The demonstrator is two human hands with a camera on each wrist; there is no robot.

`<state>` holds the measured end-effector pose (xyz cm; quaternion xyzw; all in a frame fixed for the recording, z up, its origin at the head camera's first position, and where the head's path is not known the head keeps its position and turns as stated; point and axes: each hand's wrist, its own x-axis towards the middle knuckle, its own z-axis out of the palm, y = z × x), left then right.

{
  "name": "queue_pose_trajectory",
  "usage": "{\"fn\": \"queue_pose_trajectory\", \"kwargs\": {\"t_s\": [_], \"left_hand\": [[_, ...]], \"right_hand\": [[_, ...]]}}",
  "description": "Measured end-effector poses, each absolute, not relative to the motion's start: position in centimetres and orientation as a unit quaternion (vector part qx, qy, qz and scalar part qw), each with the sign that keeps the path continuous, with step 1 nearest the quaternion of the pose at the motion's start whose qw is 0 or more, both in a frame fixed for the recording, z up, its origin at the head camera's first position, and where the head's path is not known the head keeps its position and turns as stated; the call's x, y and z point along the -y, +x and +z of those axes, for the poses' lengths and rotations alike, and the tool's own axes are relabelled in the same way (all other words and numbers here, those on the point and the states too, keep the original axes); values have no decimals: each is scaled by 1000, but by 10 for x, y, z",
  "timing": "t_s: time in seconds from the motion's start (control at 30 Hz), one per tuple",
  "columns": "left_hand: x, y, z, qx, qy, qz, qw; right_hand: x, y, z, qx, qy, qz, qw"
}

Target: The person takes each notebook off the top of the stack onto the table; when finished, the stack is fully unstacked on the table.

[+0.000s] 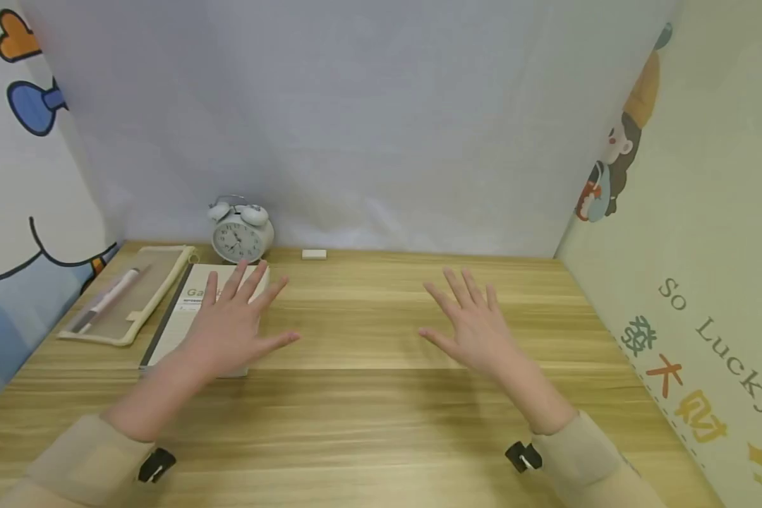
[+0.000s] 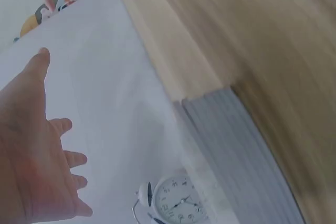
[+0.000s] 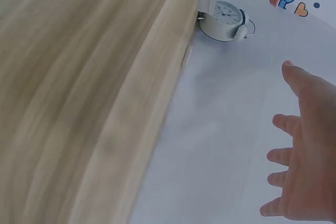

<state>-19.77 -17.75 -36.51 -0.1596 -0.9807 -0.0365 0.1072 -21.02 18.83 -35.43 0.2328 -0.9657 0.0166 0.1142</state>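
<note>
My left hand (image 1: 231, 328) is held with fingers spread above a notebook (image 1: 184, 317), hiding part of its cover. In the left wrist view the hand (image 2: 37, 150) is apart from the notebook's thick page edge (image 2: 239, 150). My right hand (image 1: 479, 328), fingers also spread, hovers over the wooden table (image 1: 355, 423) on the right and holds nothing. A white twin-bell alarm clock (image 1: 238, 236) stands behind the notebook. To the notebook's left lies a zippered mesh pouch (image 1: 159, 282) with a pen (image 1: 116, 291) in it.
A small white block (image 1: 314, 255), perhaps an eraser, lies at the table's back edge, right of the clock. A pale cloth backdrop (image 1: 387, 127) hangs behind the table. Printed panels border both sides, the right one (image 1: 705, 282) carrying lettering.
</note>
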Motion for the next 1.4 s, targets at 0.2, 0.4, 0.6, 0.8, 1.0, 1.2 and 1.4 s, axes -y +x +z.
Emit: {"fn": "queue_pose_trajectory", "kwargs": {"t_s": [0.2, 0.4, 0.6, 0.8, 1.0, 1.2, 1.4], "left_hand": [[200, -201, -354, 976, -176, -34, 121], [227, -205, -348, 972, -187, -56, 131], [254, -209, -348, 971, -188, -35, 142], [280, -211, -358, 973, -181, -44, 134], [299, -212, -366, 974, -163, -101, 120], [317, -220, -381, 975, -146, -141, 89], [333, -227, -397, 972, -134, -186, 51]], "right_hand": [[-172, -218, -337, 958, 252, 16, 140], [-150, -227, -316, 952, 270, 24, 139], [-126, -237, -302, 950, 285, 56, 117], [-101, -248, -302, 943, 297, 106, 101], [-72, -247, -315, 930, 290, 218, 53], [-40, -247, -338, 916, 300, 265, 15], [-9, -247, -363, 892, 273, 356, -49]]}}
